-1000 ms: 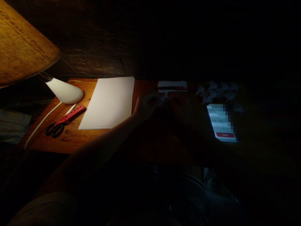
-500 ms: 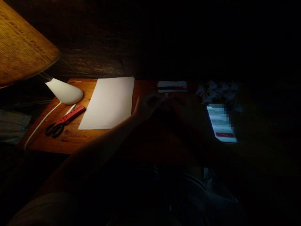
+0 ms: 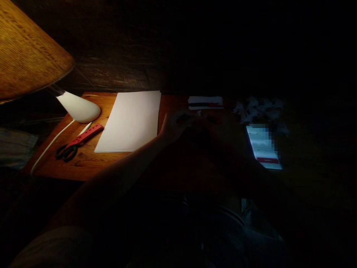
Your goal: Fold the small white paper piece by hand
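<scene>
My left hand [image 3: 177, 123] and my right hand [image 3: 213, 124] meet over the dark middle of the table. Their fingers are closed on a small piece of white paper [image 3: 198, 112], of which only a pale tip shows; deep shadow hides most of my right hand. Just beyond them lies a small stack of white paper slips [image 3: 202, 99] with a dark and red pen-like object [image 3: 205, 105] across it. To the left is a stack of white paper sheets [image 3: 129, 121]. Several crumpled or folded white paper pieces [image 3: 259, 106] lie at the right back.
A lamp with a woven shade [image 3: 33, 59] and white base [image 3: 79, 108] stands at the left on the wooden table [image 3: 86, 167]. Near it lie scissors with black handles [image 3: 69, 152] under a red perforated strip [image 3: 85, 136]. A lit phone [image 3: 263, 149] rests at the right.
The view has shifted slightly, so the table things sit a little further right. My hands stay together at the small paper, with only slight finger movement.
</scene>
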